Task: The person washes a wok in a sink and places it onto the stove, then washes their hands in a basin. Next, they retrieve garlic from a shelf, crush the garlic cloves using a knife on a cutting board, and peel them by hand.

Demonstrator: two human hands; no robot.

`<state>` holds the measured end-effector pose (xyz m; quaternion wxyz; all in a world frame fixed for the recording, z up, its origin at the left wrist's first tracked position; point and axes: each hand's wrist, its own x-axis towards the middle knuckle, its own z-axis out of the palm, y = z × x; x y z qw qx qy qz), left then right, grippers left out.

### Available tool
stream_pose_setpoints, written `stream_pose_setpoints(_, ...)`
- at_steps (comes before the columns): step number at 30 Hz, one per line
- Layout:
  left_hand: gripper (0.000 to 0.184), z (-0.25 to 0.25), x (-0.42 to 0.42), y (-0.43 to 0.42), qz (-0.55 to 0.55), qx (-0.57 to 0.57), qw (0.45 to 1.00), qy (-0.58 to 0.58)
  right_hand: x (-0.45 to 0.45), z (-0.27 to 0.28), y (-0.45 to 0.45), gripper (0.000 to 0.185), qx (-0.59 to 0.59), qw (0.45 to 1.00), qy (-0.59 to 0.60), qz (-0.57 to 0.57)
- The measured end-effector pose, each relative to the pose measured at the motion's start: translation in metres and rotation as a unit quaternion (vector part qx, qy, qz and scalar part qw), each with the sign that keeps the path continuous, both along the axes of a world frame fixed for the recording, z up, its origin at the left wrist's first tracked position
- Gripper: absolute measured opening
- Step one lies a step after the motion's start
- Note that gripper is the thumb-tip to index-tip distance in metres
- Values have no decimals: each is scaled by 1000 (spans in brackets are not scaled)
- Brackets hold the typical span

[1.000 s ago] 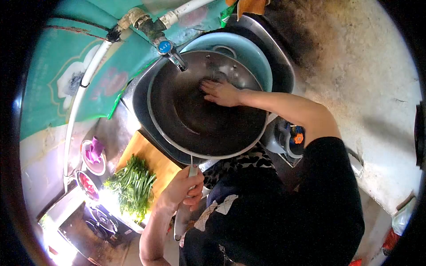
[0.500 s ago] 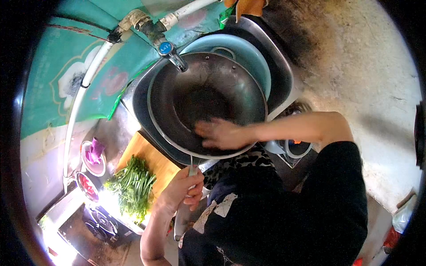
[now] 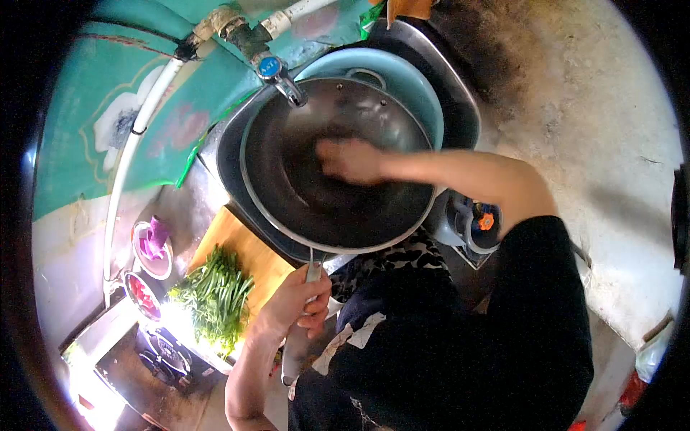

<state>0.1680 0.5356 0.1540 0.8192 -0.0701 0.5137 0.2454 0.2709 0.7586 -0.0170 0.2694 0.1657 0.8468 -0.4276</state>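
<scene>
Both hands are at a large, round, dark metal wok (image 3: 359,223); the left hand (image 3: 303,300) is wrapped around its long, light-coloured handle (image 3: 314,272), while the right hand (image 3: 351,161) is inside the bowl of the pan, blurred, with its fingers bent; whether it grasps anything I cannot tell. The wok lies over a stainless-steel sink (image 3: 466,97), its hollow facing up, just below a metal tap (image 3: 287,87) with a blue disc; it overlaps a pale blue round basin (image 3: 422,85) in the sink, though whether the two touch is hidden. Beside the sink is a pale wooden board (image 3: 267,267) bearing a heap of long, leafy greens (image 3: 215,294); near it stand a bowl holding something purple (image 3: 154,273) and another containing red pieces (image 3: 142,293).
</scene>
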Motion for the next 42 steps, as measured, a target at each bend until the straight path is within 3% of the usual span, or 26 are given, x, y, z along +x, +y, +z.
stream_pose_setpoints(1, 16, 1, 1, -1, 1, -2, 1000, 1, -4, -22, 16, 51, 174, 979, 97, 36)
stream_pose_setpoints(2, 15, 0, 1, 0, 7, -1, 1000, 3, 8, -44, 28, 52, 252, 947, 189, 65)
stream_pose_setpoints(3, 14, 2, 1, 1, 13, 0, 1000, 3, 19, -60, 34, 54, 293, 939, 163, 80)
stream_pose_setpoints(5, 13, 4, 2, 1, 23, -3, 999, 23, 48, -26, 41, 55, 349, 921, 66, 158)
stream_pose_setpoints(7, 13, 4, 1, -1, 43, -2, 999, -6, 63, 7, 22, 54, 184, 971, -79, 129)
stream_pose_setpoints(9, 13, 4, 1, 2, 40, -7, 999, -5, 58, 55, -16, 52, 7, 981, -171, 96)
stream_pose_setpoints(11, 13, 4, 1, 2, 31, -21, 999, -5, 55, 53, -62, 47, -24, 988, 109, 107)
stream_pose_setpoints(13, 15, 3, 1, 3, 20, -13, 1000, 0, 17, 28, -47, 43, -56, 994, 96, 19)
stream_pose_setpoints(14, 15, 3, 0, 6, 20, -13, 1000, 3, 8, 5, -33, 41, 2, 982, 189, 12)
stream_pose_setpoints(15, 16, 4, 0, 7, 20, -13, 1000, 3, -2, -1, -16, 41, 35, 994, 83, -54)
stream_pose_setpoints(17, 16, 5, 3, 5, 22, -11, 1000, 1, -4, -55, 5, 43, 200, 959, 195, -40)
stream_pose_setpoints(18, 17, 6, 2, 6, 27, -6, 1000, 2, 0, -21, -9, 45, 144, 985, 88, -40)
stream_pose_setpoints(19, 17, 6, 2, 5, 32, -5, 999, -1, 8, -3, -31, 47, 144, 985, 93, -4)
stream_pose_setpoints(21, 17, 4, 2, 5, 38, -3, 999, -5, 35, 8, -74, 47, 139, 963, 224, 50)
stream_pose_setpoints(22, 16, 4, 2, 5, 38, -8, 999, -11, 37, 23, -70, 48, 114, 971, 201, 61)
stream_pose_setpoints(26, 15, 3, 2, 3, 13, -20, 1000, 13, -3, -16, -8, 52, 81, 990, 97, -65)
stream_pose_setpoints(31, 18, 3, 1, 3, 23, -12, 1000, -1, 46, 8, -64, 55, 128, 976, 174, 30)
stream_pose_setpoints(33, 18, 1, 1, 1, 21, 1, 1000, -9, 31, -8, -41, 51, 96, 981, 169, 7)
stream_pose_setpoints(34, 18, 1, 1, 2, 23, 4, 1000, -8, 11, -8, -20, 47, 64, 994, 81, -31)
stream_pose_setpoints(35, 18, 3, 1, 2, 18, -6, 1000, -1, -2, -10, -5, 43, 113, 984, 134, -38)
stream_pose_setpoints(37, 17, 5, 0, 4, 14, -7, 1000, 10, -1, -8, -11, 50, 146, 988, 46, -3)
stream_pose_setpoints(39, 17, 7, 2, 5, 9, -16, 1000, 10, 22, 28, -35, 54, 102, 992, 33, 64)
stream_pose_setpoints(42, 17, 7, 1, 4, 21, -8, 1000, -2, 36, 5, -48, 49, 83, 990, 106, 34)
